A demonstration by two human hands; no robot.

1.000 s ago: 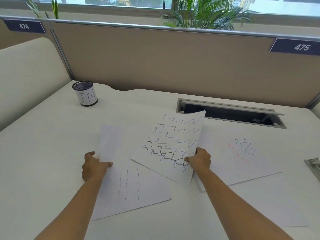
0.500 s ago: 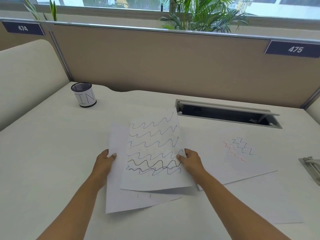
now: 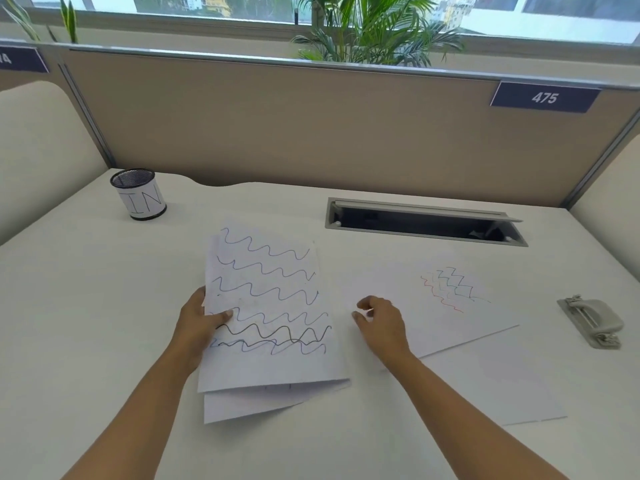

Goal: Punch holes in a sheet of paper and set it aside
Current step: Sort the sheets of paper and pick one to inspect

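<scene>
- Pinching the wavy-line sheet (image 3: pixel 266 306) by its edge, the left hand (image 3: pixel 199 322) holds it atop a lower sheet (image 3: pixel 242 407).
- Right hand (image 3: pixel 379 318) hovers loose and empty.
- Hole punch (image 3: pixel 590 322) sits well apart; punching is probably not yet done.

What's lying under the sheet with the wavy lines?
Another white sheet lies under the wavy-line sheet, its near edge sticking out. The rest is covered, so its markings are hidden.

We see a bright, evenly lit scene. Daylight comes in through the window (image 3: pixel 242 8) at the far side, where the view outside looks pale and washed out. The white bench (image 3: pixel 86 306) carries only soft, faint shadows, mostly under the near edges of the sheets (image 3: pixel 270 306). The wide lens bows the partition (image 3: pixel 311 133) and stretches the corners. Fine detail is slightly soft.
</scene>
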